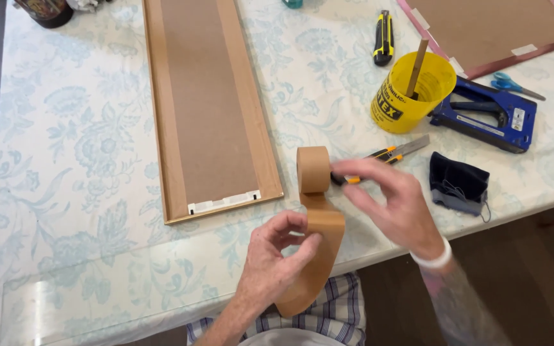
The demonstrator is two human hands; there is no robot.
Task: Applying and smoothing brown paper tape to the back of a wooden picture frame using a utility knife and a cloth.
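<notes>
Okay, my left hand is pinching the loose strip hanging off the tape roll, just below it; my right hand, fingers closing on the knife, is sitting right beside the roll.

Matt brown paper tape roll stood beside a long frame of pale wood with rough fibreboard backing; beyond the roll, a glossy yellow plastic tub.

Utility knife: handle hidden under right hand. Brown tape strip: lower end hidden behind left hand.
</notes>
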